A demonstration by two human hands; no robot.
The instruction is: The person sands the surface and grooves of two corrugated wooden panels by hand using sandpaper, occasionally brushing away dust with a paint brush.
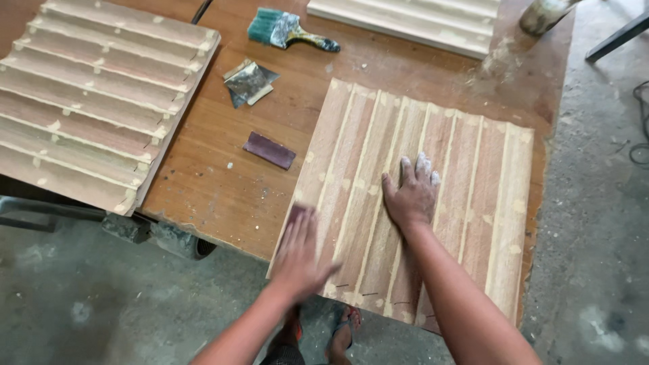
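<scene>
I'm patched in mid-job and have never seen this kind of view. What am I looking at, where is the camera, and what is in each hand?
There is no machine here: a person works with two bare hands, and the single camera sits on their head, looking down. The right hand lies flat on a grooved wooden panel on a brown workbench. The left hand, blurred, is at the panel's left edge and seems to hold a dark sanding piece. Also on the bench: a similar panel at left, a paintbrush, sandpaper scraps, a dark sandpaper strip, and a paler panel at the top.

Bare forearms, no sleeves; dust-whitened fingers [422, 164] (flip-flops on the feet).
</scene>
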